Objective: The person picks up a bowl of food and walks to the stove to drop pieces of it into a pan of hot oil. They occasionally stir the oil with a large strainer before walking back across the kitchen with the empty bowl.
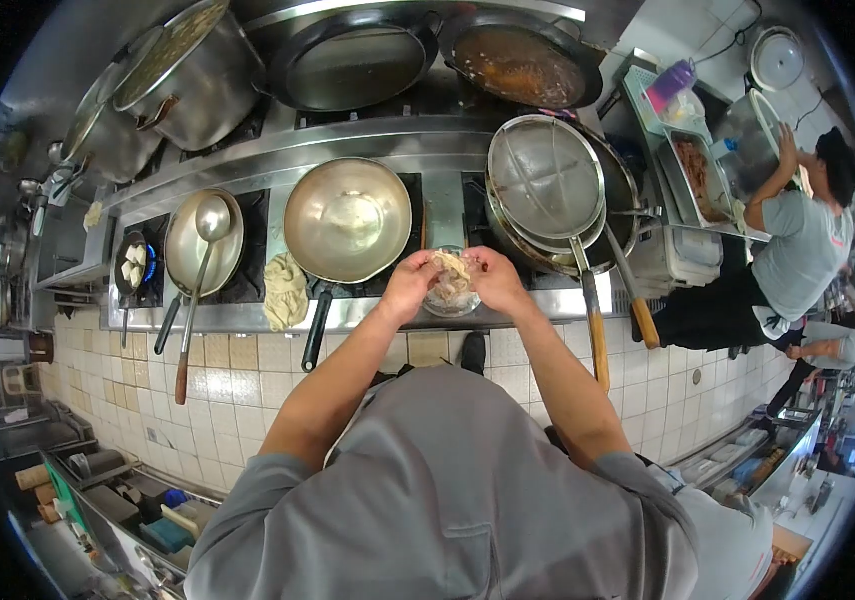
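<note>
A clear bowl (455, 299) stands at the stove's front edge, with pale food (451, 268) at its top. My left hand (412, 286) is at the bowl's left side, its fingers closed on the pale food. From the right, my right hand (497, 281) pinches at the same food. Both hands are over the bowl's rim, close together. Just left of them is a wide metal wok (348, 220) with a black handle. A crumpled cloth (286, 292) lies left of that handle.
Strainers (546, 178) with wooden handles rest over a pan at right. A ladle (213, 218) lies in another pan. Lit flame glows beside a small pan (132, 264). Large pots (198, 75) and dark woks (353, 62) line the back. A person (808, 225) works at right.
</note>
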A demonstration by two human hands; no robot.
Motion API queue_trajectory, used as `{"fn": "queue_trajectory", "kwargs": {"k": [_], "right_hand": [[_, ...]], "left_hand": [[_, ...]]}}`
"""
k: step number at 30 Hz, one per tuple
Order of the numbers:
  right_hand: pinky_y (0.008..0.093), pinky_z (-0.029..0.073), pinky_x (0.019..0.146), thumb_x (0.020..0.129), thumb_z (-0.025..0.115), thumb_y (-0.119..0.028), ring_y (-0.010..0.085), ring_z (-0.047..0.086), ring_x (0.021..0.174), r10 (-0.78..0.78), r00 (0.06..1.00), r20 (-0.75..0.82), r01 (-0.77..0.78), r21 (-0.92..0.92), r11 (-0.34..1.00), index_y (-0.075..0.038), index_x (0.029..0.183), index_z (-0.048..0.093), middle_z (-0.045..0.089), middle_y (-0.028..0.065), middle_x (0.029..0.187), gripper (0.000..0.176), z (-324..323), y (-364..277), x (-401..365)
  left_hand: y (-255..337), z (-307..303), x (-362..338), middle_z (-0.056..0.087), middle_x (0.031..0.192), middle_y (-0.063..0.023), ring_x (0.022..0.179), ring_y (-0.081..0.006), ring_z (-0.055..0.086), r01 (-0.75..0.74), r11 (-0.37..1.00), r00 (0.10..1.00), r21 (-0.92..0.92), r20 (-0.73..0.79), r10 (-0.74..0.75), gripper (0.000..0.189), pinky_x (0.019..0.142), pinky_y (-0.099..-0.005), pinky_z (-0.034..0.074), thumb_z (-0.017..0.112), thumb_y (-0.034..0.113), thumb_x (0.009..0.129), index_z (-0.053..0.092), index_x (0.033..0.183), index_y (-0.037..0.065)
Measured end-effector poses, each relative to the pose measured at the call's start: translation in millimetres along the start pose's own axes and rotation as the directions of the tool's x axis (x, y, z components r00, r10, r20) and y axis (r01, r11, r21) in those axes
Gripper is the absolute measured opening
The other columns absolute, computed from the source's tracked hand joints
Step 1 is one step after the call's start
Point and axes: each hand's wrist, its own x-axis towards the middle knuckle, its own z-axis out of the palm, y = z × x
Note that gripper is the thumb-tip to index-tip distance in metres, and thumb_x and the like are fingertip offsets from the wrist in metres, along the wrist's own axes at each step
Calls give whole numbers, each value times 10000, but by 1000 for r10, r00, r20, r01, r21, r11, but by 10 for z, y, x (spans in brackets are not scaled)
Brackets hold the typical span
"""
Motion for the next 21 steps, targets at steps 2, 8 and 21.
{"fn": "queue_trajectory", "kwargs": {"k": [2,8,21], "right_hand": [[353,518,817,894,599,-122,265,687,904,36,999,-20,-37,-44,998,-27,1165,648,708,175,990,291,43,43,18],[357,523,809,872,664,-171,289,686,900,45,999,10,-44,-83,996,-22,1116,674,702,183,1000,286,97,156,32],[292,508,780,870,707,-142,132,610,859,-169,985,-32,169,26,985,19,999,670,668,80,937,209,-54,-268,-194]], "left_hand": [[42,39,-18,662,1075,-57,986,-135,621,-1,994,1000,-112,4,1,186,902,-298,499,545,116,1012,606,1163,26],[-17,-25,56,652,1064,-57,963,-145,621,-42,999,999,-10,24,42,161,903,-298,506,559,142,1015,593,1134,38],[381,238,-100,646,1065,-100,980,-194,662,-106,984,994,-141,5,108,135,883,-341,548,468,185,1066,514,1079,58]]}}
